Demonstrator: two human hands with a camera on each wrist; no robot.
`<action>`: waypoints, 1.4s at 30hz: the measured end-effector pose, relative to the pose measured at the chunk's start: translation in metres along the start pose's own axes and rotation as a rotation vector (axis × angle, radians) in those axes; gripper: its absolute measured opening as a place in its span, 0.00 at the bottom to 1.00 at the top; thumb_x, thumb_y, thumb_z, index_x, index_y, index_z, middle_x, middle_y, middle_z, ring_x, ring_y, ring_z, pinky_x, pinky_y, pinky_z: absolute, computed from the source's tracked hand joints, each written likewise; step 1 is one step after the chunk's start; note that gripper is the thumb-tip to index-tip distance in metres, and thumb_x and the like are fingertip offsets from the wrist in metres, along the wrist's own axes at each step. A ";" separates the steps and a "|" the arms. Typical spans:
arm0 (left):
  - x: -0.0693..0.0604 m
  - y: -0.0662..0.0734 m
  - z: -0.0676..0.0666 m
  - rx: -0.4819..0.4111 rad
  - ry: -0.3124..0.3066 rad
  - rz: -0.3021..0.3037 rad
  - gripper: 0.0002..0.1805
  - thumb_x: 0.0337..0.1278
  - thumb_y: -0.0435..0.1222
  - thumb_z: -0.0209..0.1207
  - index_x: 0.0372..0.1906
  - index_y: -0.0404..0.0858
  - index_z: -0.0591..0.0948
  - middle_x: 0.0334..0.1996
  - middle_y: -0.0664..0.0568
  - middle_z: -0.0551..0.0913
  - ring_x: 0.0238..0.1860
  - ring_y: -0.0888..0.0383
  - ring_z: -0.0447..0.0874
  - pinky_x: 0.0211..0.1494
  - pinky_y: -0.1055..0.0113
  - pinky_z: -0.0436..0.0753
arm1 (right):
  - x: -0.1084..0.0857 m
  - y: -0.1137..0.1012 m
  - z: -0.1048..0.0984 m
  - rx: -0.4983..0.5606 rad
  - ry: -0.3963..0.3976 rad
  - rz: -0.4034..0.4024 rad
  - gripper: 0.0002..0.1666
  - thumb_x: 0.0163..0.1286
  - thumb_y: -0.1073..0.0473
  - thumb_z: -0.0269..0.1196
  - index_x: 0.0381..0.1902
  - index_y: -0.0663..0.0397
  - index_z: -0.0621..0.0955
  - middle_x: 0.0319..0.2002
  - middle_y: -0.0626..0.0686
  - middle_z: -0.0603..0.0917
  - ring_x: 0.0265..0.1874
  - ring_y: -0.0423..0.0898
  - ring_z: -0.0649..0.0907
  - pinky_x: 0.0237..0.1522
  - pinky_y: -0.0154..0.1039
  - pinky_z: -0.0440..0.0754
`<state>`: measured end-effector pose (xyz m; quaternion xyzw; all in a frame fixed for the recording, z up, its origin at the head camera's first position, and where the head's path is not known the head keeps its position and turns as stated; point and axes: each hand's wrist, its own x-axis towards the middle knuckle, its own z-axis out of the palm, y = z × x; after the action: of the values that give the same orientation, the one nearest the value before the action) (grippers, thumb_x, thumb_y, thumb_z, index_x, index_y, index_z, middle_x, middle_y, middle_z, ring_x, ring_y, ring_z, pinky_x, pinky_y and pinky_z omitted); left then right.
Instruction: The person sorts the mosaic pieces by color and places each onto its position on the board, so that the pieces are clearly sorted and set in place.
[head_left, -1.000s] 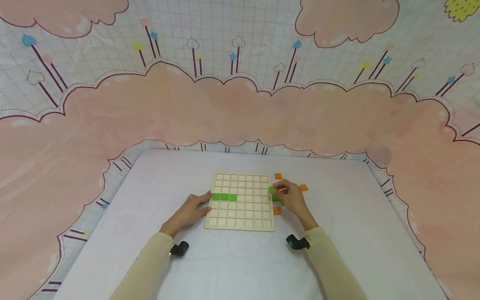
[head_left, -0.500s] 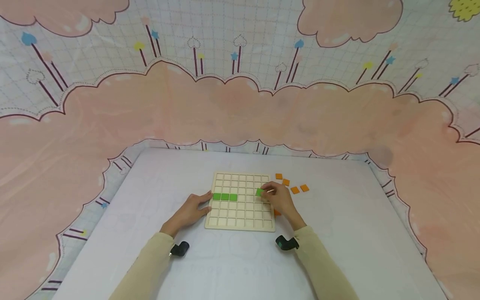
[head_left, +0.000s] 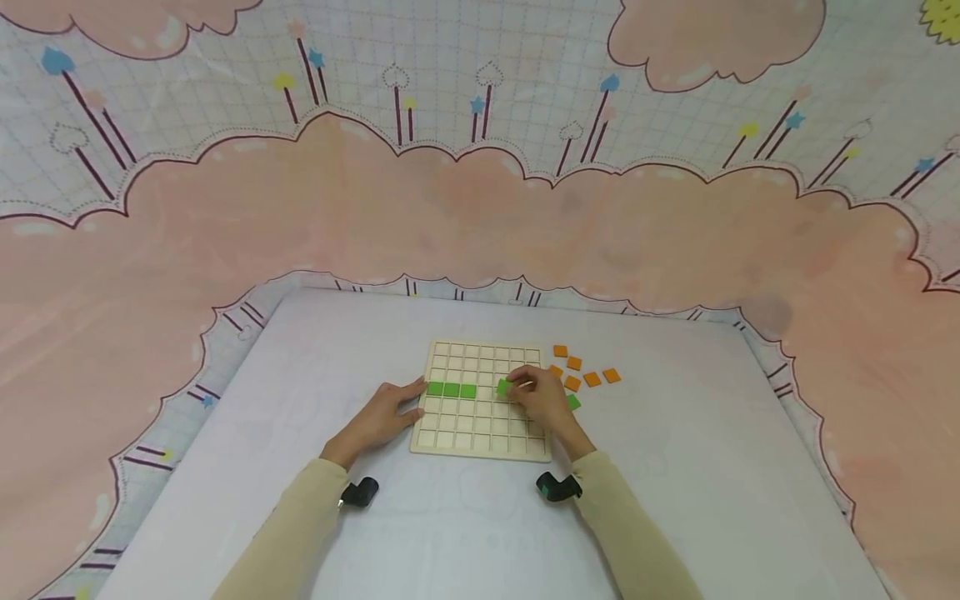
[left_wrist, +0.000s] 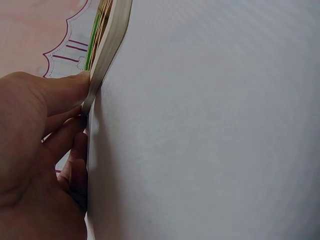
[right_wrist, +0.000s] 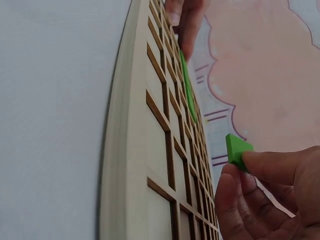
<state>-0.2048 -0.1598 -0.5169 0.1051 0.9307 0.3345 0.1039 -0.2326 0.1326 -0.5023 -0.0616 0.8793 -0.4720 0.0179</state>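
Observation:
A pale wooden grid board point(head_left: 480, 457) lies flat on the white table. Three green square tiles point(head_left: 452, 390) sit side by side in one row, starting from its left edge. My left hand point(head_left: 381, 417) rests against that edge with thumb and fingers spread; the left wrist view shows the thumb point(left_wrist: 67, 92) touching the board's side. Over the right half of the board, my right hand point(head_left: 543, 400) pinches another green tile point(right_wrist: 239, 151) between thumb and fingertips. In the right wrist view this tile is tilted and held apart from the grid.
Several orange square tiles point(head_left: 592, 379) lie loose to the right of the board. A green tile point(head_left: 573, 402) is beside them, partly hidden by my right hand. A black wrist camera point(head_left: 558, 487) is on the right wrist. A patterned cloth point(head_left: 480, 217) hangs behind the table.
My right hand has carried the green tile leftward from the board's right edge to above the grid, uncovering more loose tiles. The left hand stays at the left edge.

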 end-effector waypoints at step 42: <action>-0.002 0.003 -0.003 -0.008 -0.009 -0.011 0.31 0.66 0.39 0.59 0.72 0.43 0.66 0.75 0.54 0.62 0.61 0.49 0.68 0.69 0.46 0.69 | 0.012 -0.011 0.030 -0.083 -0.062 0.065 0.05 0.64 0.61 0.67 0.38 0.49 0.86 0.35 0.50 0.87 0.33 0.43 0.82 0.37 0.38 0.80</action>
<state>-0.2029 -0.1595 -0.5125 0.1012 0.9294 0.3373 0.1103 -0.2407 0.1005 -0.5091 -0.0485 0.8987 -0.4321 0.0578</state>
